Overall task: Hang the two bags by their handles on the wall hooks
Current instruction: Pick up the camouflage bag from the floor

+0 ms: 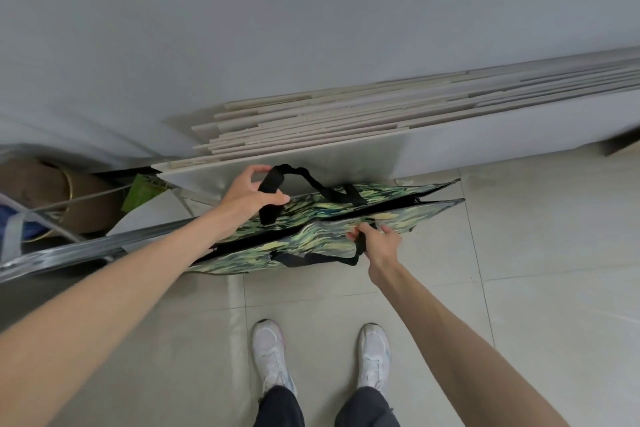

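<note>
A flat green-and-yellow patterned bag [398,208] with a black zip opening stands on the tiled floor against stacked boards. Its far black handle [304,180] loops up from the back panel, and my left hand [247,196] is closed around the handle's left part. My right hand [375,243] grips the near black handle [322,260] at its right end, while the rest of that strap hangs along the front panel. No second bag and no wall hooks are in view.
Several pale boards [346,121] lean against the grey wall [311,10] behind the bag. A metal rail [86,250], a brown cardboard box [86,198] and a green packet [142,192] clutter the left. My white shoes [270,354] stand on the tiled floor.
</note>
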